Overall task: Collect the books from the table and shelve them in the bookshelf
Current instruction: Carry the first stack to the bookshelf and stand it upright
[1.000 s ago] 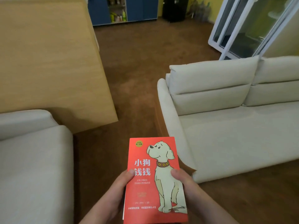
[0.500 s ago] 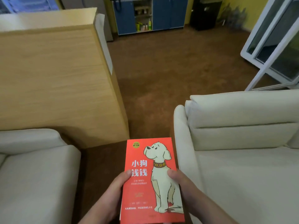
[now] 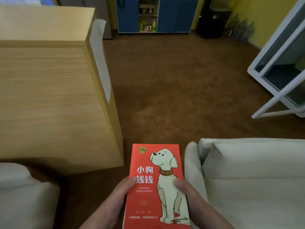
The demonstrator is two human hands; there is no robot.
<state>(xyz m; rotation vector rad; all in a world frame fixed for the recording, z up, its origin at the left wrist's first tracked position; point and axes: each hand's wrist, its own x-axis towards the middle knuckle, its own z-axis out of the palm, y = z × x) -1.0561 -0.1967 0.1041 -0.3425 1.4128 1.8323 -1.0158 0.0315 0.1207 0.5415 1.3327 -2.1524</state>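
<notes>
Nearest the camera, a red paperback book (image 3: 156, 187) is held face-up and low at centre, its cover bearing a cream cartoon dog with a brown collar, white Chinese title characters and a small yellow badge at the upper left corner; the smaller print is too blurred to read, and the book's lower edge is cut off by the frame. The left hand (image 3: 113, 200) clasps its left edge with the thumb on the cover, and the right hand (image 3: 191, 197) clasps its right edge likewise; the fingers beneath the book are hidden. A cream sofa (image 3: 250, 179) lies just right of the book, and a second cream seat (image 3: 24, 195) lies at near left, both cropped. A tall light-wood cabinet (image 3: 49, 96) stands beyond on the left, with a pale sheet on its right face. Bare brown floor (image 3: 173, 88) runs between cabinet and sofa toward a blue cupboard (image 3: 156, 14) at the far wall; a white-framed glass door (image 3: 280, 71) stands open at far right
</notes>
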